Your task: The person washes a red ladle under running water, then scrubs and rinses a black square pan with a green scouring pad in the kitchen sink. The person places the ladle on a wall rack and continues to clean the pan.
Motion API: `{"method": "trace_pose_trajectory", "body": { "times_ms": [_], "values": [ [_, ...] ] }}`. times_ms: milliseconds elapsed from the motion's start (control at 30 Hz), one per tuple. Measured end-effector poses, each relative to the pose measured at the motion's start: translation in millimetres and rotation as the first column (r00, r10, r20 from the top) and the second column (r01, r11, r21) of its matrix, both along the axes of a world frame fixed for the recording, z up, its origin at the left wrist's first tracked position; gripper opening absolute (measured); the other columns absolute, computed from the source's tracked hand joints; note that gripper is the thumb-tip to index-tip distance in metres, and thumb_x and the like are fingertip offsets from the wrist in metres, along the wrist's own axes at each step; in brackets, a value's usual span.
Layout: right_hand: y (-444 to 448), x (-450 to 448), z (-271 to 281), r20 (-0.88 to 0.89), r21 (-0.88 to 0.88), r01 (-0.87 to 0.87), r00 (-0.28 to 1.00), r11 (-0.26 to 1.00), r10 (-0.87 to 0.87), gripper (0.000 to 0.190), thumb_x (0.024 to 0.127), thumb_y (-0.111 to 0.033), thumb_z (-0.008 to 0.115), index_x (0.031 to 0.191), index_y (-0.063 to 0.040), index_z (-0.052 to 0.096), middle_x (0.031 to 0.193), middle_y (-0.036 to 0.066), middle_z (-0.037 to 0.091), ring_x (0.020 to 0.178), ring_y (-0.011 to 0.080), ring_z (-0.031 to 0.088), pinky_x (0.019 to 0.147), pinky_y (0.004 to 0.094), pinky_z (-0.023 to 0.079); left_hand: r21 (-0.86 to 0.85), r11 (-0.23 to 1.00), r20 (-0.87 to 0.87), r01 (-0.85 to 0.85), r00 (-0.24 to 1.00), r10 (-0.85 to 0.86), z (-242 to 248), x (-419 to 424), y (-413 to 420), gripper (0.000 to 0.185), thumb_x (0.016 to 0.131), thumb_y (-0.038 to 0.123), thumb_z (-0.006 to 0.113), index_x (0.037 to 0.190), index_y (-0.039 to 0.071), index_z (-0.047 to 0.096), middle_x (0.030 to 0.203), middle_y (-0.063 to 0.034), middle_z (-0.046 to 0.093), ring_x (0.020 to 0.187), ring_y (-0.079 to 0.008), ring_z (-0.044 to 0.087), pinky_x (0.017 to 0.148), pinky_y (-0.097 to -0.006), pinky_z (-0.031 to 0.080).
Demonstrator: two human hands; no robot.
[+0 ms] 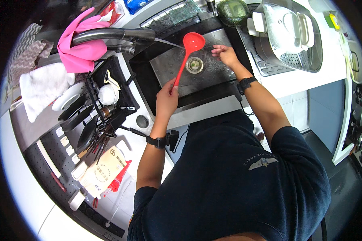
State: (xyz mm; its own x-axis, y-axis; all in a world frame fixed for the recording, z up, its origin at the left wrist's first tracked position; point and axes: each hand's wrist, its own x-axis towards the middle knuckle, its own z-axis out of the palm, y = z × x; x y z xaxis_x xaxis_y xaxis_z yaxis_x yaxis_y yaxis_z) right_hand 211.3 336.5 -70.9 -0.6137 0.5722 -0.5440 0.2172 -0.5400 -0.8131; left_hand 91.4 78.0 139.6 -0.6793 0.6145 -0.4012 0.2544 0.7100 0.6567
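My left hand [166, 99] grips the lower end of a red ladle [182, 67], its bowl pointing away from me over the black sink [175, 107]. Water runs in a thin stream from the faucet [117, 34] towards the ladle's bowl. To the right of the bowl, my right hand [225, 55] is held over the basin with nothing in it, fingers apart and partly bent. Below the ladle's bowl lies the round sink drain [194, 65]. Droplets wet the basin floor around it.
Pink rubber gloves [84, 45] drape around the faucet. A black dish rack [108, 81] with plates and a white cup stands left of the sink. On the right is a large pot [286, 39] with pale handles; a green-looking glass container [233, 12] sits behind the sink.
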Motion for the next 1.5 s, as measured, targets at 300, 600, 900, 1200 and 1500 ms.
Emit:
{"method": "trace_pose_trajectory", "body": {
  "times_ms": [300,600,900,1200,1500],
  "values": [
    [11.3,0.6,42.8,0.07,-0.007,-0.1,0.993,0.995,0.1,0.013,0.092,-0.011,0.063,0.097,0.0,0.067,0.079,0.006,0.069,0.063,0.0122,0.064,0.055,0.0253,0.049,0.039,0.991,0.195,-0.128,0.974,0.118,32.4,29.0,10.7,0.032,0.095,0.013,0.055,0.124,0.002,0.061,0.071,-0.0029,0.061,0.065,-0.0084,0.055,0.062,-0.0244,0.043],
    [16.4,-0.5,57.2,0.059,-0.041,0.022,0.998,0.999,-0.019,0.025,0.099,-0.019,0.051,0.113,-0.003,0.064,0.095,0.006,0.069,0.079,0.0127,0.065,0.064,0.0275,0.051,0.007,0.976,0.329,-0.217,0.922,0.203,31.1,35.9,10.9,0.033,0.094,0.014,0.056,0.125,0.002,0.06,0.073,-0.0016,0.061,0.064,-0.0072,0.053,0.061,-0.0237,0.042],
    [91.8,-59.4,98.8,0.139,0.285,0.092,0.981,0.954,-0.136,0.051,0.097,-0.044,0.052,0.109,0.004,0.064,0.104,0.014,0.069,0.088,0.0221,0.066,0.075,0.0355,0.05,0.145,0.989,0.243,0.011,0.969,-0.047,8.0,14.5,44.1,0.035,0.086,0.01,0.059,0.12,0.001,0.061,0.083,-0.0105,0.066,0.069,-0.0175,0.059,0.062,-0.0297,0.044],
    [152.7,-108.2,147.5,0.225,0.044,-0.155,0.964,0.987,0.142,0.054,0.094,-0.059,0.047,0.1,-0.006,0.061,0.092,0.008,0.069,0.08,0.0189,0.065,0.072,0.0333,0.048,0.071,0.984,0.195,0.161,0.966,-0.173,12.7,-27.6,111.0,0.032,0.082,0.01,0.06,0.112,0.002,0.066,0.069,-0.0011,0.061,0.051,-0.0097,0.05,0.043,-0.026,0.038],
    [164.3,-124.1,131.9,0.195,-0.01,-0.142,0.971,0.99,0.141,0.052,0.097,-0.049,0.05,0.099,0.002,0.057,0.083,0.016,0.067,0.064,0.0244,0.067,0.06,0.0341,0.057,0.087,0.992,0.443,0.088,0.889,-0.117,43.3,-42.5,122.6,0.034,0.082,0.009,0.058,0.113,0.003,0.067,0.071,0.0024,0.059,0.048,-0.0053,0.042,0.041,-0.0222,0.031]
  ]
}}
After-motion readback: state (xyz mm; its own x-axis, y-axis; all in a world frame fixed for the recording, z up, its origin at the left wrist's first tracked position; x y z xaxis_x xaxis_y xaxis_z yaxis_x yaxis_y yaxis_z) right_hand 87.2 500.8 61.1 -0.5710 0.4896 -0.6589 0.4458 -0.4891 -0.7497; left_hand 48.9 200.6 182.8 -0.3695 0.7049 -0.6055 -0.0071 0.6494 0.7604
